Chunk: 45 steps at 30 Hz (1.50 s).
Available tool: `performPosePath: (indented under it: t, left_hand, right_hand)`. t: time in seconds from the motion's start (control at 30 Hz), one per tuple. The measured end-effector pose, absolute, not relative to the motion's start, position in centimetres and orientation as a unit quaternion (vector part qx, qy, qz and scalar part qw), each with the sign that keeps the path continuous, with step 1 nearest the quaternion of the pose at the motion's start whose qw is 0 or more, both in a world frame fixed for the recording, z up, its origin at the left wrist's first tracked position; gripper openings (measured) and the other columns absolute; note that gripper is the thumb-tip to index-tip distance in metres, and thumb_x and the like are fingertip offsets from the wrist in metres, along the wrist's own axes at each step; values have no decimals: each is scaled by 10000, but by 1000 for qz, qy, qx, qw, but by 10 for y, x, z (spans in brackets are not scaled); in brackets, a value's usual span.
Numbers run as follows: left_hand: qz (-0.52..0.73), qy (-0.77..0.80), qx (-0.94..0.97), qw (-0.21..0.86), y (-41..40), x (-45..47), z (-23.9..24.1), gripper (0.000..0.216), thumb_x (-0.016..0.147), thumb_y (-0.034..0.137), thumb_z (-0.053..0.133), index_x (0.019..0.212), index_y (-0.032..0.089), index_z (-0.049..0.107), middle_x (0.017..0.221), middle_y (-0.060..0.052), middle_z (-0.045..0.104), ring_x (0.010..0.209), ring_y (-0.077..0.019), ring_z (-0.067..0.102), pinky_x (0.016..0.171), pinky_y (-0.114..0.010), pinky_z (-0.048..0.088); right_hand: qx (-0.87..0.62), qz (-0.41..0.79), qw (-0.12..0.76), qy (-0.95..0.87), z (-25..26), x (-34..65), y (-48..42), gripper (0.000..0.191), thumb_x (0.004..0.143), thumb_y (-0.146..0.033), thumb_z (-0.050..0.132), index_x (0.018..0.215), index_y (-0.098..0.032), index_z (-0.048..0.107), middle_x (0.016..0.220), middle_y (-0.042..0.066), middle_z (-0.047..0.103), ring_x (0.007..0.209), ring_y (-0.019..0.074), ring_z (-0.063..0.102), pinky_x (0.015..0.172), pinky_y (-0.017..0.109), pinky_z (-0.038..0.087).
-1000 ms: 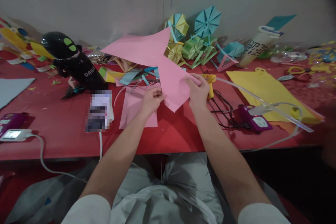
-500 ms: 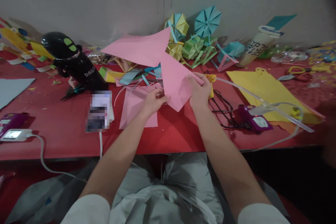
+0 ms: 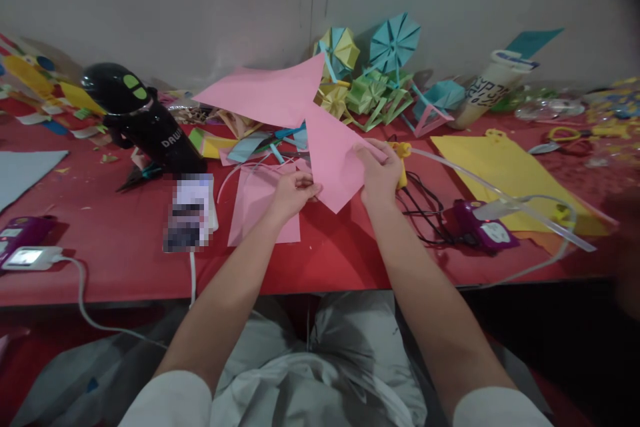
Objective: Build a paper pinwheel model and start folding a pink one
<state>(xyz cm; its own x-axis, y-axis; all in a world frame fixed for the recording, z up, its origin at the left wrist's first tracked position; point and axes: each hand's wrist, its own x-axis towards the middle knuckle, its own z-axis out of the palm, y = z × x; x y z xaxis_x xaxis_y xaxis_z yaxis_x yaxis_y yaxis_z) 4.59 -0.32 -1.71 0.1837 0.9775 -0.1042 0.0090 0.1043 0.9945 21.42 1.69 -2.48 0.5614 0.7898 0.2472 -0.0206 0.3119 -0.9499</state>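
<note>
Red cloth covers the bench (image 3: 120, 240), which runs along a plain grey wall and is strewn with coloured paper scraps. Above its middle the person holds up a large pink paper sheet (image 3: 280, 97), folded so that it spreads into a wide upper wing and a narrower lower flap ending in a point near the bench. The left hand (image 3: 290, 192) pinches the lower flap's left edge, fingers closed on the paper, while the right hand (image 3: 379, 173) grips the flap's right edge, thumb on top and fingers curled behind. Flat on the cloth just under the left hand lies a smaller pink sheet (image 3: 260, 210). Beside the right hand sits a yellow glue gun (image 3: 401, 160) with black cables, and further right a purple device (image 3: 483, 227) rests near a yellow paper sheet (image 3: 505, 170) crossed by a clear plastic strip. Behind the held sheet stand folded paper pinwheels (image 3: 395, 40) in teal, yellow and green. At left a black tool marked with white letters (image 3: 145, 123) leans on the bench (its full lettering is cut off), next to a blurred phone (image 3: 189, 212).
</note>
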Motion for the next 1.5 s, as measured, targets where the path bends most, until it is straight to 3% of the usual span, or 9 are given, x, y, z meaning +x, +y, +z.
performPosePath:
  t: [0.43,0.63,0.83,1.07,1.33,1.5]
  left_hand:
    - [375,489,522,589,-3,46,-16,282,731,259,788,659,133,546,464,18,562,429,-123,606,445,-214,481]
    - [332,463,548,612,-4,40,-12,309,756,326,747,623,140,538,539,-28,621,477,-134,632,445,-207,457]
    - [426,437,565,555,4,31,-17,363,727,439,726,589,153,552,567,25,542,503,-85,552,492,-208,476]
    - [455,474,529,537,5,29,-19,312,725,396,721,598,155,567,520,10,550,457,-101,530,460,-231,451]
    - [499,466,448,577,8,26,-14,341,686,465,747,713,162,592,669,-13,616,608,-135,613,596,-280,535]
    - [500,499,437,556,14,16,-18,316,678,422,764,672,145,611,652,-38,637,671,-179,655,667,-330,557]
  right_hand:
    - [-514,291,722,-361,-22,214,16,253,694,-350,730,885,-212,635,822,7,671,783,172,661,729,339,558]
    - [-508,301,728,-348,-21,214,17,255,679,-318,745,880,-204,638,797,1,660,759,167,661,708,324,562]
    - [-486,355,715,-355,-14,206,9,236,627,-285,760,806,-193,637,737,-8,653,651,133,619,629,285,531]
    - [-512,378,678,-368,-14,200,6,242,605,-295,757,796,-189,653,694,-18,653,593,119,586,558,263,492]
    - [-523,374,636,-427,-18,202,5,221,656,-326,723,817,-191,655,748,21,669,671,154,621,632,314,524]
    - [-544,402,606,-420,-18,199,4,235,601,-316,748,780,-187,667,675,2,649,589,134,576,537,276,476]
